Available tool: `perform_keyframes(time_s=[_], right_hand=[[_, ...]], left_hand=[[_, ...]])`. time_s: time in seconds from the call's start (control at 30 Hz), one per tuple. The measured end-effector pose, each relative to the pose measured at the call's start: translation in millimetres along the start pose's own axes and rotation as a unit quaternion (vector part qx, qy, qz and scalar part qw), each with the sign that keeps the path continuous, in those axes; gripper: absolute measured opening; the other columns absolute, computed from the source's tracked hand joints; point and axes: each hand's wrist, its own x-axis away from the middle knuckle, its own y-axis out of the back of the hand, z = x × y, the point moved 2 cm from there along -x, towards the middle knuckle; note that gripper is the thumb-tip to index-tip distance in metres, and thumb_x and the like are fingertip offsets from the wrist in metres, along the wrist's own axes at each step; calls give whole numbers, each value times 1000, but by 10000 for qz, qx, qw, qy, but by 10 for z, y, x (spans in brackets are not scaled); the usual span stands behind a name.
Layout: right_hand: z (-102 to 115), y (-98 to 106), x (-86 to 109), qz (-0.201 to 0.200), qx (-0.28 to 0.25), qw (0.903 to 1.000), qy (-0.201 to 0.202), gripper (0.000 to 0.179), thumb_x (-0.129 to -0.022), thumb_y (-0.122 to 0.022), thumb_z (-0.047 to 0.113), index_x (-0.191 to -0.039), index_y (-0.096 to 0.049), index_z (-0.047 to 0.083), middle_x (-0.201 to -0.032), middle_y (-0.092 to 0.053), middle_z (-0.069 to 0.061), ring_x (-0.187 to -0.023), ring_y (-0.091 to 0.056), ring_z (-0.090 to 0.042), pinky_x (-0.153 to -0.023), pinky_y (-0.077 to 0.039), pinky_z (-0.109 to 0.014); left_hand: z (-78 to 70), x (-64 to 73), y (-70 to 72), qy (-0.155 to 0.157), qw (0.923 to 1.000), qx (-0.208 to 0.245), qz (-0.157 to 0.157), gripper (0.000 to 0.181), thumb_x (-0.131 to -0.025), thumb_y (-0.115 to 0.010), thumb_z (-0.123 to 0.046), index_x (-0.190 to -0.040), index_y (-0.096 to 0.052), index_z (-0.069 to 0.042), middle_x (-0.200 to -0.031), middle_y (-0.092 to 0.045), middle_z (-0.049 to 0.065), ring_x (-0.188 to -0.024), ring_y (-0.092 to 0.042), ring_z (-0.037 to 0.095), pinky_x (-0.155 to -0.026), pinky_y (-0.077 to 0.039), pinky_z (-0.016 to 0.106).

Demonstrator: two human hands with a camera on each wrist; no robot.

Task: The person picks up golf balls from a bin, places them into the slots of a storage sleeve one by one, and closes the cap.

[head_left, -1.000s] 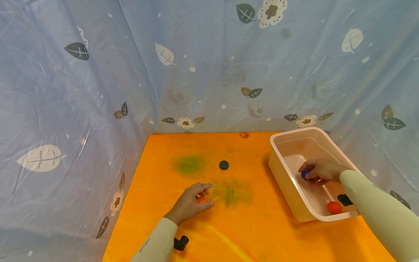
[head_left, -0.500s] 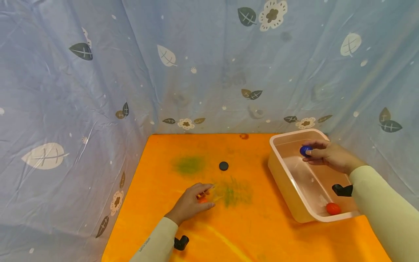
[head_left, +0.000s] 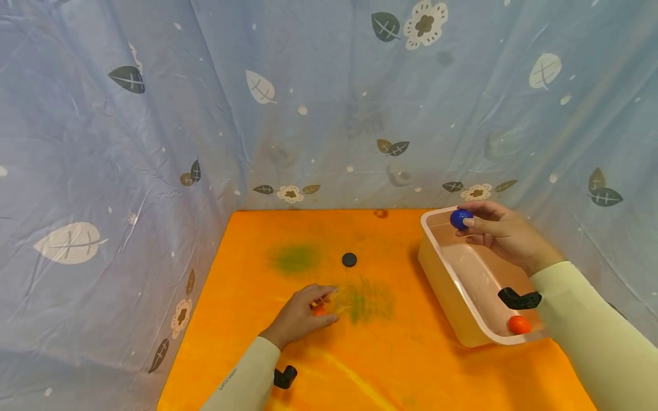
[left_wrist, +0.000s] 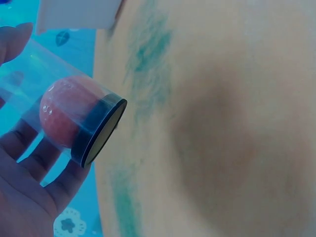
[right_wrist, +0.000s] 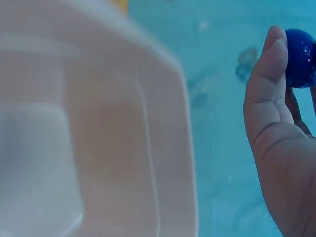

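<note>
My left hand (head_left: pixel 298 317) grips a clear tube (left_wrist: pixel 37 61) over the table. In the left wrist view, the tube lies tilted, with a black cap (left_wrist: pixel 98 129) on its lower end. A red-orange ball (left_wrist: pixel 61 113) rests inside against that cap. Between the thumb and fingers of my right hand (head_left: pixel 509 237) is a glossy blue ball (head_left: pixel 460 220), raised at the far end of a pale pink bin (head_left: pixel 444 297). Another red-orange ball (head_left: pixel 519 325) sits in the bin's near corner.
A black round disc (head_left: pixel 349 260) lies on the orange table (head_left: pixel 360 359), left of the bin. Green smudges mark the tabletop. A blue curtain (head_left: pixel 329 114) with leaf patterns encloses the back and sides.
My right hand has lifted the blue ball from inside the bin, up and away toward its far rim, then slightly left. The left hand with the tube has hardly moved.
</note>
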Motion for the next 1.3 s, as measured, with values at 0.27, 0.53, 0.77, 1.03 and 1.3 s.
perform_keyframes(time_s=[0.27,0.53,0.77,1.03,1.3], right_hand=[[-47,-490,-118,400,7,9991,140,40,-112,-44,-14,-143,-64,2,-134,-65,-16,-108,-75,-29,-93,-61,-40],[-215,-922,-175,313,456,9980,-316,36,-110,-55,-9,-140,-67,8,-136,-59,-17,-109,-74,-31,-96,-59,-40],[-462,-1190,-235,398,1017,9918,-657,32,-110,-63,-1,-141,-63,3,-128,-66,-23,-109,-74,-38,-90,-60,-39],[-813,-1461,-291,515,1431,9828,-1046,35,-107,-71,10,-141,-63,3,-122,-73,-25,-107,-75,-38,-86,-61,-45],[-1140,-1669,-307,667,1501,9757,-1450,38,-105,-76,16,-141,-67,7,-115,-76,-21,-105,-72,-43,-85,-59,-43]], left_hand=[[-81,-20,21,19,10000,-7,10,62,-99,-86,-37,-155,-63,-28,-118,-63,-11,-103,-60,21,-88,-55,39],[-128,-34,31,-184,9997,-137,16,63,-99,-85,-37,-157,-62,-25,-122,-66,1,-105,-60,24,-90,-55,41],[-148,-54,22,-214,9996,-205,3,63,-98,-86,-38,-156,-62,-29,-119,-61,-13,-104,-59,23,-89,-54,40],[-211,-68,15,-213,9998,-61,3,61,-98,-87,-36,-154,-64,-28,-114,-61,-13,-103,-60,26,-88,-55,44],[-223,-77,3,-223,9997,-128,-19,58,-96,-89,-34,-150,-66,-28,-112,-61,-13,-101,-59,22,-89,-55,41]])
